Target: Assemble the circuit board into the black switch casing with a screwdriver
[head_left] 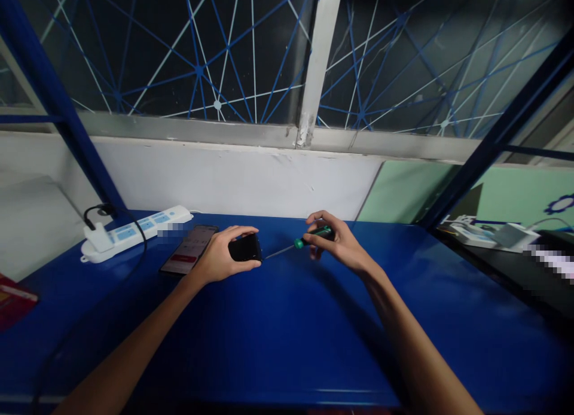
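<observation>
My left hand (224, 255) is closed around a small black box-shaped device (244, 247), thumb along its near edge and fingers along the far one. In my right hand (334, 238) is a screwdriver (314, 237) with a green and black handle, gripped between thumb and fingers. Its thin metal shaft points left, and the tip is at the right side of the black device; whether it touches a screw there is too small to tell. Partly behind my left wrist lies a smartphone (186, 252) with its screen lit.
A white power strip (147, 228) with a plugged-in adapter and black cable lies at the back left of the blue table (278, 337). A red packet (15, 301) is at the left edge. Blue frame posts rise on both sides; white devices (488, 235) sit at right.
</observation>
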A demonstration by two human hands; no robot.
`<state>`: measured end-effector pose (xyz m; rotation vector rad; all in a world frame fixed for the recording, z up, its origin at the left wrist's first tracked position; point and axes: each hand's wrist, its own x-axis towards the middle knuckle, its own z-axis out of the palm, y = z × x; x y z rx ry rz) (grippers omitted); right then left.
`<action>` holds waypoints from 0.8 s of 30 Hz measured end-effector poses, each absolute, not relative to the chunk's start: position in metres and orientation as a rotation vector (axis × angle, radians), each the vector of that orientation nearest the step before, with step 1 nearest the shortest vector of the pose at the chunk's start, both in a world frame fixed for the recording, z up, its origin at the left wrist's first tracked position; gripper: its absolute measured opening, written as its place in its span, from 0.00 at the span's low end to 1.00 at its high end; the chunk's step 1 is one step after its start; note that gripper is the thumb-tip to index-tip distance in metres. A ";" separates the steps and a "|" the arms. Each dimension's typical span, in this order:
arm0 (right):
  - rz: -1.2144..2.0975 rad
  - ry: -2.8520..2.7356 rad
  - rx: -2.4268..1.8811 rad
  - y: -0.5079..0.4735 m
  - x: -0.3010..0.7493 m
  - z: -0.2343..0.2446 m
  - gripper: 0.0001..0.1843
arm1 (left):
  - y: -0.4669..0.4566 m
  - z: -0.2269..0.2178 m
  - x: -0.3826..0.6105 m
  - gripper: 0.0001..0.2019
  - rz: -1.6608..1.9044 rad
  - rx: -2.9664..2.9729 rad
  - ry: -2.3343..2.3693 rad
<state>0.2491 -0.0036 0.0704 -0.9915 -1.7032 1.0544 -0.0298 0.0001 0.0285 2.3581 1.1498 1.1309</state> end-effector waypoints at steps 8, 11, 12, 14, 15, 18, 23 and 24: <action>0.752 -1.737 -1.140 -0.002 0.247 0.064 0.18 | 0.000 0.030 -0.031 0.26 1.152 2.355 1.155; 0.916 -1.777 -1.058 -0.004 0.249 0.068 0.15 | 0.000 0.030 -0.030 0.25 1.156 2.360 1.155; 0.992 -1.774 -1.019 -0.005 0.250 0.070 0.16 | 0.000 0.031 -0.030 0.25 1.155 2.361 1.158; 1.066 -1.753 -0.983 -0.006 0.250 0.073 0.19 | 0.000 0.031 -0.030 0.26 1.144 2.364 1.166; 1.058 -1.738 -0.989 -0.006 0.250 0.074 0.19 | -0.001 0.031 -0.030 0.26 1.141 2.365 1.171; 0.964 -1.698 -1.043 -0.005 0.247 0.073 0.18 | 0.000 0.031 -0.030 0.26 1.145 2.367 1.176; 0.821 -1.672 -1.124 -0.003 0.244 0.064 0.19 | 0.001 0.028 -0.030 0.26 1.149 2.365 1.149; 0.798 -1.673 -1.136 -0.002 0.244 0.063 0.19 | 0.001 0.028 -0.030 0.27 1.146 2.368 1.146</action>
